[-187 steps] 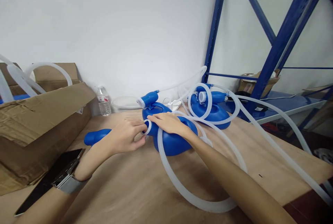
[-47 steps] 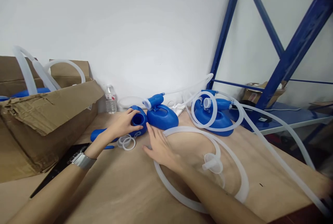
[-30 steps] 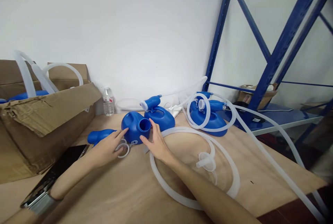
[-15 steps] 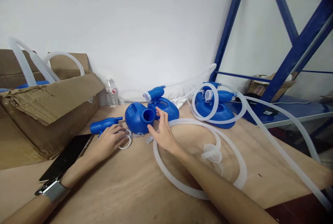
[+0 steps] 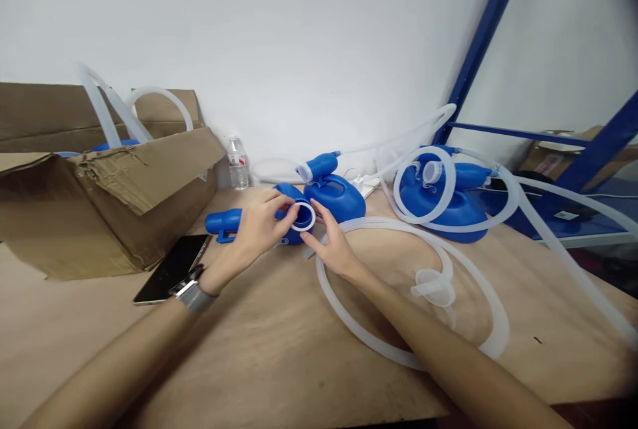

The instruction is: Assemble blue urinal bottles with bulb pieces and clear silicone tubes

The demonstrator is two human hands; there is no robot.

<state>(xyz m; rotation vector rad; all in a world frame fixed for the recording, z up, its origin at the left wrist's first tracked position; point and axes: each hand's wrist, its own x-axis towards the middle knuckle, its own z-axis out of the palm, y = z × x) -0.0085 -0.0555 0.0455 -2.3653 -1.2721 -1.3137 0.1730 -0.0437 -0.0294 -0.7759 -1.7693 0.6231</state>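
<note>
In the head view my left hand [image 5: 262,224] pinches a white ring [image 5: 312,218] between thumb and fingers. The ring sits at the open mouth of a blue plastic jug [image 5: 288,191]; whether it is seated on the rim I cannot tell. My right hand [image 5: 335,243] is open at the right side of the mouth, thumb below and fingers above, close to or touching the ring. Much of the jug is hidden behind my left hand. Left of that hand lies a blue bottle-shaped part with a handle [image 5: 223,220].
Behind stand other blue jugs [image 5: 343,200] [image 5: 468,233] with clear hoses. A coiled hose [image 5: 343,319] with a clear funnel-like end [image 5: 436,287] lies to the right. On the left are a cardboard box [image 5: 144,183], a dark tablet [image 5: 172,269] and a water bottle [image 5: 238,167].
My left hand has lifted the white ring from the table and carried it right to the jug's mouth. My right hand stays beside the mouth. The view has shifted.
</note>
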